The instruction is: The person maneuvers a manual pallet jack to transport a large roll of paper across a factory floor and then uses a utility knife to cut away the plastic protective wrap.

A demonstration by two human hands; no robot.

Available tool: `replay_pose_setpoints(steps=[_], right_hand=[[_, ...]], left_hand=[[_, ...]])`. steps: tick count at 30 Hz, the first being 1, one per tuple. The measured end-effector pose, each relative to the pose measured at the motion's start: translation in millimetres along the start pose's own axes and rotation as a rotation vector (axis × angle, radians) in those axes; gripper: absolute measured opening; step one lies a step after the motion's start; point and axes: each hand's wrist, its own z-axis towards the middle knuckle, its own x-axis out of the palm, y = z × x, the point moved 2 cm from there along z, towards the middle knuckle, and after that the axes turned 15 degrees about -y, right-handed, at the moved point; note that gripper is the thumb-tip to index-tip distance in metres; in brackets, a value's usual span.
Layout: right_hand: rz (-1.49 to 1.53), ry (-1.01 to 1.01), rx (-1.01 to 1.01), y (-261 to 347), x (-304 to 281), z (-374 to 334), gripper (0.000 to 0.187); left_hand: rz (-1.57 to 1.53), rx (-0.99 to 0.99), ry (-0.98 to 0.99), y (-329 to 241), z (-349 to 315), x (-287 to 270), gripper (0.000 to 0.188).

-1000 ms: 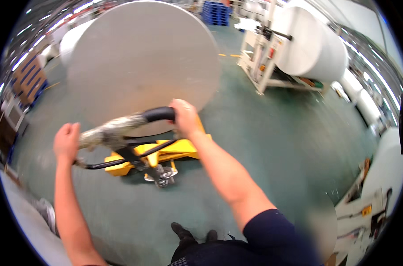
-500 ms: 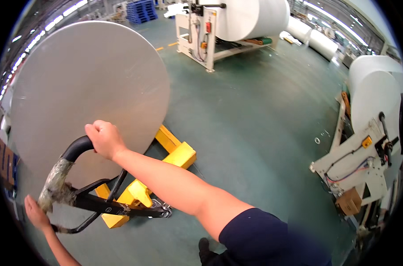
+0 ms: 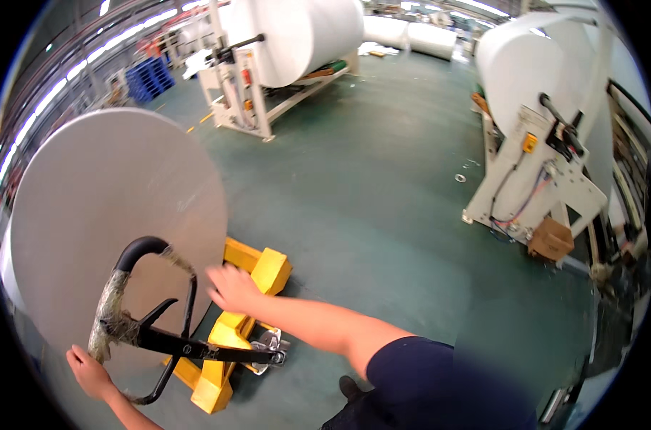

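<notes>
A black loop handle (image 3: pixel 135 251), partly wrapped in worn clear tape, belongs to a yellow hand pallet jack (image 3: pixel 229 333). My left hand (image 3: pixel 92 376) is closed round the handle's lower left side, its fingertips partly hidden. Away from the handle, over the jack's yellow body, my right hand (image 3: pixel 234 288) is open with its fingers stretched out and nothing in it. Just beyond the handle stands a very large roll (image 3: pixel 117 193), its flat grey end toward me. A black lever (image 3: pixel 159 310) sits inside the loop.
Two cream roll stands carry big white rolls: one stand (image 3: pixel 232 100) at the far middle, another (image 3: pixel 533 186) on the right. A cardboard box (image 3: pixel 551 240) lies by the right stand. Blue pallets (image 3: pixel 148 79) are stacked at the far left. Green floor (image 3: pixel 354 193) stretches between the stands.
My right hand has let go of the handle's top and moved right, opening. The left hand stays at the handle. The view has shifted right, bringing the right stand further in.
</notes>
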Motion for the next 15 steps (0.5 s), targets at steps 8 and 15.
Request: replay_pose_setpoints(steps=[8, 15], right_hand=[[-0.903, 1.009, 1.426, -154.9, -406.4, -467.0, 0.038], [-1.014, -0.156, 2.063, -113.6, -693.4, -588.8, 0.033]], left_hand=[[0.291, 0.891, -0.69, -49.9, -156.9, -62.8, 0.035], [-0.755, 1.307, 1.949, -176.0, -608.0, -129.8, 0.035]])
